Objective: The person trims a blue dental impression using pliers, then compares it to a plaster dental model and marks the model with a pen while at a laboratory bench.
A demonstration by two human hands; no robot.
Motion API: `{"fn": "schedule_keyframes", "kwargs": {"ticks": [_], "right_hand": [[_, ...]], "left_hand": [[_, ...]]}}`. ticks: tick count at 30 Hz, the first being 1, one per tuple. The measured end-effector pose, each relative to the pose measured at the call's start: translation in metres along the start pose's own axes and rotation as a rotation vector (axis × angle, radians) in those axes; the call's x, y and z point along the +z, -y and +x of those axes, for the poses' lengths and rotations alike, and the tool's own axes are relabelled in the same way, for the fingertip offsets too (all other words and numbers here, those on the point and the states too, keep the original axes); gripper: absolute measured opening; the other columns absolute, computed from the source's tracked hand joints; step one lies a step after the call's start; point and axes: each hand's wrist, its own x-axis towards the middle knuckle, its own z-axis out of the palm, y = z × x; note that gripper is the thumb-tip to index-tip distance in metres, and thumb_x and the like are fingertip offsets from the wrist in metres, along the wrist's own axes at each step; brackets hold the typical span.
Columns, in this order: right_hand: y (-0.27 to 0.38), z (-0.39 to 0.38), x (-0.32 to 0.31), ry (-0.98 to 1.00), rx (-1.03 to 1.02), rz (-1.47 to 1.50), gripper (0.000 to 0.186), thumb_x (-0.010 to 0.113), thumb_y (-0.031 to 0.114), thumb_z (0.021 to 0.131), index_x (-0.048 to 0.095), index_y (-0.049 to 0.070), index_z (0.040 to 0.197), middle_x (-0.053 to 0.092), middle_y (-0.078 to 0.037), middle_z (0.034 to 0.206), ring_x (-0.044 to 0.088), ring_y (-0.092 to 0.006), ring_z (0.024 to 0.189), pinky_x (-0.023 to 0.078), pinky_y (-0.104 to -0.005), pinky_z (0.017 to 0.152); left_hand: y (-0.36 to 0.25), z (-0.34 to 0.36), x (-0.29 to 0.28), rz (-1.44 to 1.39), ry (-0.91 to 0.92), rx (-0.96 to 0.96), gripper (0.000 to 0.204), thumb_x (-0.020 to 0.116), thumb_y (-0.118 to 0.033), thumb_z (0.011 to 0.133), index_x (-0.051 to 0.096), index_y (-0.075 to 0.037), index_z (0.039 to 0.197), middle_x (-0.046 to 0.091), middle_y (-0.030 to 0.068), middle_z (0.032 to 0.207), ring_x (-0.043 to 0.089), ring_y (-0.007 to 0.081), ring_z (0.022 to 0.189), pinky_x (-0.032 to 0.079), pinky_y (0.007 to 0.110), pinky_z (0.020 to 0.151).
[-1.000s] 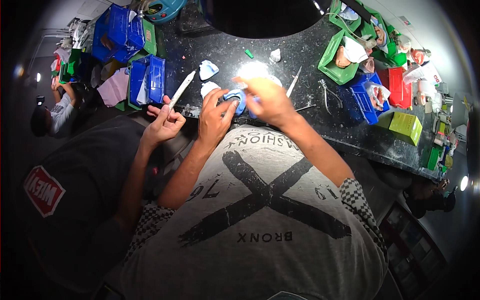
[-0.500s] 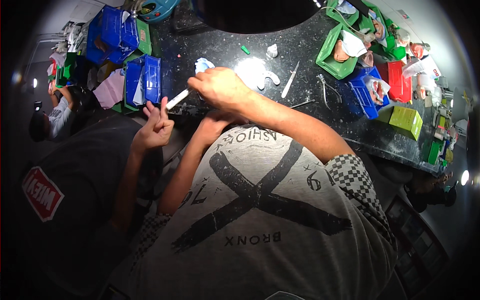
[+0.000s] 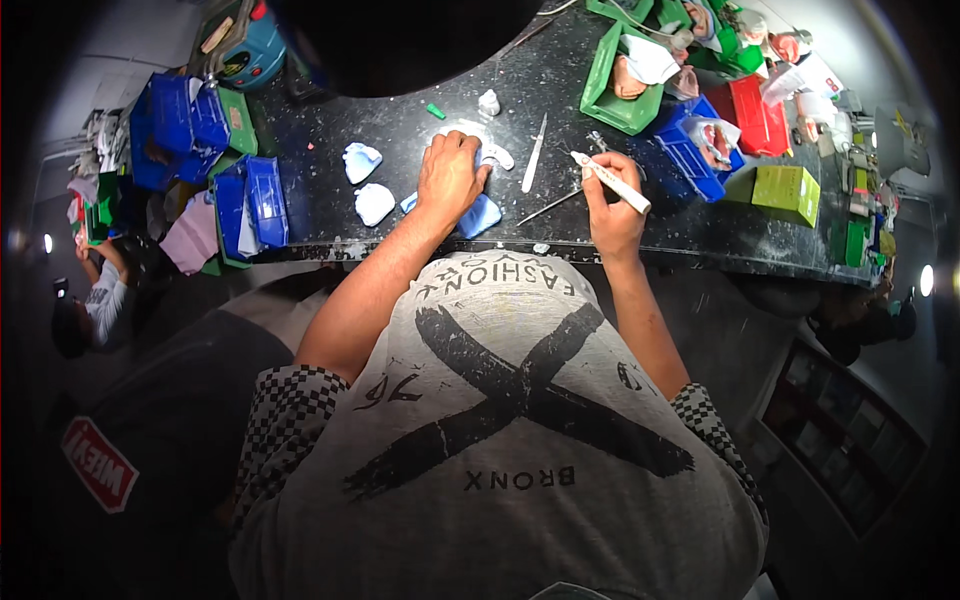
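My left hand lies over the brightly lit middle of the dark bench, its fingers stretched out, close beside a white horseshoe-shaped dental piece; anything under the palm is hidden. Near its wrist rests a blue block, partly covered. My right hand is closed around a white marker pen, held tilted above the bench. Two pale dental casts sit left of my left hand. Between my hands lies a slim knife-like tool, with a thin metal rod nearer the front edge.
Blue bins stand at the left, beside a pink cloth. Green, blue and red bins with dental models fill the right, near a yellow-green box. A dark round shape blocks the top. A person in dark clothes is at my left.
My right hand has carried the marker from the left, beside another person's hand, to the right side. My left hand has moved from the bench edge onto the bench. The other person's hand is gone.
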Motion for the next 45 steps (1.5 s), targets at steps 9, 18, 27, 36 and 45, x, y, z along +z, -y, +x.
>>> {"fn": "schedule_keyframes", "kwargs": {"ticks": [9,18,27,36,45], "right_hand": [[0.046,-0.010,0.021,0.072,0.057,0.441,0.026,0.067,0.006,0.100,0.062,-0.005,0.123,0.074,-0.013,0.104,0.071,-0.0164,0.099,0.058,-0.0297,0.089],[0.113,0.025,0.041,0.305,-0.529,0.170,0.029,0.074,-0.002,0.086,0.064,-0.002,0.114,0.074,-0.020,0.113,0.071,-0.0356,0.115,0.044,-0.0599,0.113],[0.117,0.020,0.057,0.301,-0.575,0.155,0.034,0.081,0.002,0.077,0.066,0.003,0.108,0.072,-0.018,0.113,0.072,-0.0369,0.109,0.056,-0.0466,0.099],[0.119,0.014,0.053,0.263,-0.559,0.181,0.034,0.079,0.001,0.077,0.063,0.003,0.106,0.073,-0.018,0.113,0.073,-0.0379,0.109,0.056,-0.0472,0.101],[0.116,0.011,0.048,0.242,-0.581,0.153,0.034,0.076,0.000,0.076,0.063,0.003,0.107,0.074,-0.018,0.114,0.072,-0.0379,0.111,0.054,-0.0494,0.104]], "left_hand": [[-0.010,-0.007,-0.045,-1.791,0.110,-0.429,0.022,0.065,-0.020,0.096,0.056,0.000,0.095,0.068,0.0266,0.121,0.069,0.0365,0.115,0.055,0.049,0.105],[-0.031,-0.025,-0.132,-2.355,0.229,-0.447,0.055,0.046,-0.046,0.105,0.059,0.005,0.123,0.065,0.0246,0.126,0.064,0.0360,0.120,0.051,0.053,0.107],[-0.045,-0.032,-0.139,-2.307,0.195,-0.383,0.068,0.034,-0.056,0.107,0.060,0.005,0.122,0.068,0.0178,0.116,0.066,0.0283,0.106,0.052,0.043,0.096],[-0.050,-0.034,-0.135,-2.426,0.183,-0.453,0.062,0.039,-0.051,0.107,0.059,0.006,0.124,0.066,0.0216,0.121,0.064,0.0340,0.113,0.051,0.047,0.102],[-0.050,-0.035,-0.132,-2.477,0.115,-0.457,0.053,0.046,-0.044,0.107,0.061,0.005,0.119,0.066,0.0272,0.121,0.064,0.0398,0.118,0.052,0.054,0.106]]}}
